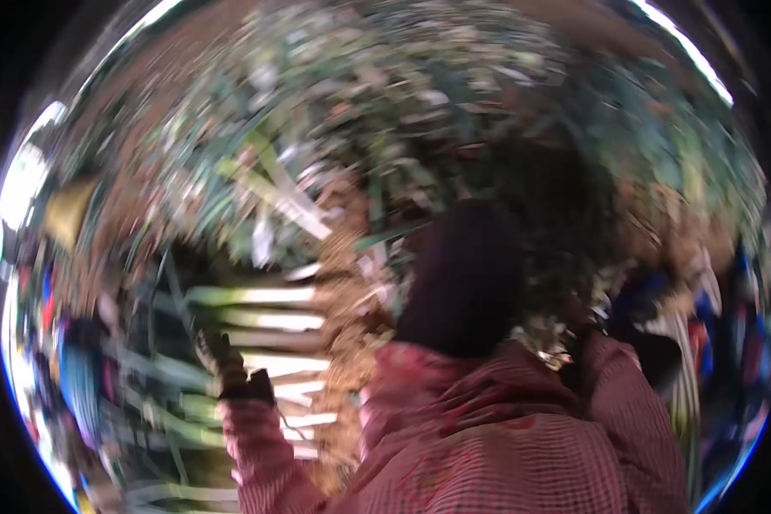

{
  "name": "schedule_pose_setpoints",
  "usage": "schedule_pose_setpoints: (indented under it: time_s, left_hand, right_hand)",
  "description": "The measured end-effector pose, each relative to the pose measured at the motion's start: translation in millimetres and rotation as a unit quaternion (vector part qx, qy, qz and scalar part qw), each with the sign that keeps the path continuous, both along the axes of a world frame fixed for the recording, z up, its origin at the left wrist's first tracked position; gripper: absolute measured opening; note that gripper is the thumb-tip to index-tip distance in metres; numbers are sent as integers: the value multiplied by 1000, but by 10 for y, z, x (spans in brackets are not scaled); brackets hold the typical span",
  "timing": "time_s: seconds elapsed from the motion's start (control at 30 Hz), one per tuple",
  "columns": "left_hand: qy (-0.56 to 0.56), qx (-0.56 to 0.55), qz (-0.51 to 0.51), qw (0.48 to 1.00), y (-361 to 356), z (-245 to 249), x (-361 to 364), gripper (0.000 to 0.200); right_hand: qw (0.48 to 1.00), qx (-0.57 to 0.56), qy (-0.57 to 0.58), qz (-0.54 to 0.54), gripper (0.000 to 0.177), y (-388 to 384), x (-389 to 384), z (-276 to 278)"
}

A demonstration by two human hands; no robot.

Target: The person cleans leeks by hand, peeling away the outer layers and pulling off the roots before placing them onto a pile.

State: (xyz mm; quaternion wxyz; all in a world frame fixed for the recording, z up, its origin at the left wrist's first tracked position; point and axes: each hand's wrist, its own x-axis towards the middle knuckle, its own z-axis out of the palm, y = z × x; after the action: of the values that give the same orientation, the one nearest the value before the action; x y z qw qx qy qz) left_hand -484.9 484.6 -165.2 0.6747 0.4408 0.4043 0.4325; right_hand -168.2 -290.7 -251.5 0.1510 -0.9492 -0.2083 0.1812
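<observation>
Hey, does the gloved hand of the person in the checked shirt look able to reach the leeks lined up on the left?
Probably yes. The gloved hand sits right over the row of leeks, and nothing visible lies between them, though the picture is too blurred to be sure.

Motion blur smears everything: the heap [385,111] beyond the dark gloved hand [231,370] is a green-brown haze, whether that hand grips anything cannot be told, and its red-checked sleeve [261,454] is cut off by the bottom edge.
</observation>
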Motion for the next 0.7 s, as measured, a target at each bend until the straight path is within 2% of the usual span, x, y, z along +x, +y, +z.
schedule_pose_setpoints:
  time_s: [0.07, 0.1, 0.13, 0.17, 0.2, 0.23, 0.27, 0.3, 0.33, 0.37, 0.4, 0.47, 0.5, 0.53, 0.6, 0.63, 0.7]
  left_hand:
    - [-73, -117, -119, 983, -607, 769, 1220, 37]
    - [84, 190, -236, 949, -856, 934, 1700, 40]
    - [138, 360, -309, 869, -1217, 1204, 2111, 42]
    - [156, 522, -339, 767, -1584, 1480, 2518, 45]
    - [33, 419, -411, 809, -2083, 1821, 2805, 47]
    - [-86, 298, -470, 827, -2582, 2160, 3089, 48]
    - [-246, -3, -523, 816, -2991, 2333, 3314, 49]
    - [-261, -46, -562, 784, -3301, 2364, 3509, 48]
    - [-273, -91, -600, 746, -3559, 2369, 3689, 47]
    - [-276, -136, -638, 706, -3768, 2284, 3870, 50]
    - [-182, -142, -625, 746, -4021, 2293, 3997, 48]
    - [-135, -173, -655, 724, -4340, 2073, 4199, 43]
    - [-102, -190, -655, 725, -4439, 1926, 4274, 41]
    - [-67, -206, -653, 726, -4516, 1790, 4312, 39]
    - [-23, -221, -646, 730, -4588, 1581, 4348, 35]
    - [27, -234, -646, 726, -4565, 1503, 4356, 39]
    - [84, -245, -648, 716, -4621, 1447, 4425, 42]
  right_hand:
    - [1000, 1, -6, -10, 25, 52, -31, -158]
    - [1000, -5, -16, -13, 31, 42, -40, -279]
    - [999, 8, 4, -38, 35, 155, -55, -182]
    - [997, 20, 24, -64, 39, 256, -78, -107]
    - [987, 132, -3, -87, 38, 375, -133, 58]
    - [986, 132, -7, -101, 38, 420, -114, 150]
    - [972, 165, -5, -168, 35, 447, -76, 230]
    - [951, 199, -3, -235, 33, 459, -27, 236]
    - [947, 202, -4, -250, 33, 444, 38, 191]
    - [933, 219, -54, -280, 31, 410, 122, 149]
    - [916, 232, -104, -310, 29, 361, 208, 101]
    - [895, 222, -70, -381, 28, 272, 432, 122]
    - [874, 214, -36, -435, 27, 195, 567, 115]
    - [869, 212, -32, -445, 27, 101, 678, 30]
    - [824, 275, -122, -480, 24, -76, 920, -209]
    - [852, 189, -90, -480, 27, -256, 1099, -334]
    - [836, 165, -109, -512, 28, -471, 1336, -556]
